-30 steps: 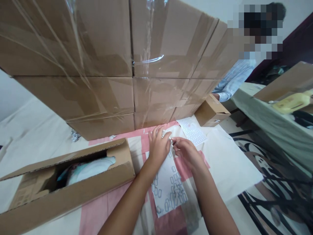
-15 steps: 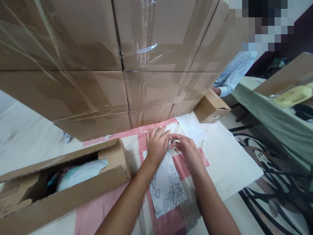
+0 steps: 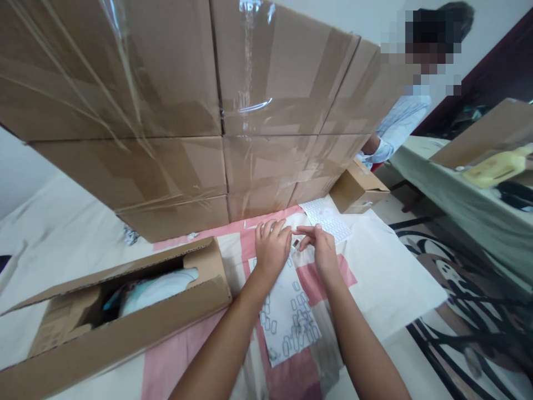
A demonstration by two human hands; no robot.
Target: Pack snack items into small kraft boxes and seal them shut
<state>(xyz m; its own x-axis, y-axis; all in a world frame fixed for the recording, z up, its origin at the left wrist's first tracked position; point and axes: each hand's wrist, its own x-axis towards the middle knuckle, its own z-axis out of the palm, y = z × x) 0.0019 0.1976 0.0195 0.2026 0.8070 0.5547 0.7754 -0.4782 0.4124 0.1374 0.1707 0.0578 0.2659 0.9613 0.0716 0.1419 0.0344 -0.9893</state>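
Note:
My left hand (image 3: 272,247) and my right hand (image 3: 318,247) meet above a white label sheet (image 3: 287,314) lying on the pink and cream cloth (image 3: 391,278). Both hands are closed in a pinch around a small item (image 3: 295,243) between the fingertips; I cannot make out what it is. The sheet bears several small rounded stickers, with some gaps. A second sticker sheet (image 3: 327,219) lies just beyond my right hand. An open long cardboard box (image 3: 125,328) with a pale wrapped item (image 3: 154,289) inside lies to the left.
A wall of taped cardboard cartons (image 3: 187,105) stands right behind my hands. A small brown box (image 3: 360,189) sits at its right end. Another person in a light shirt (image 3: 400,122) sits behind. A green-covered table (image 3: 458,211) with a yellow bottle (image 3: 495,166) is at right.
My hands have stayed together at the top of the sheet, shifting slightly; the fingers of my right hand now pinch closer to my left. The view tilted up a little.

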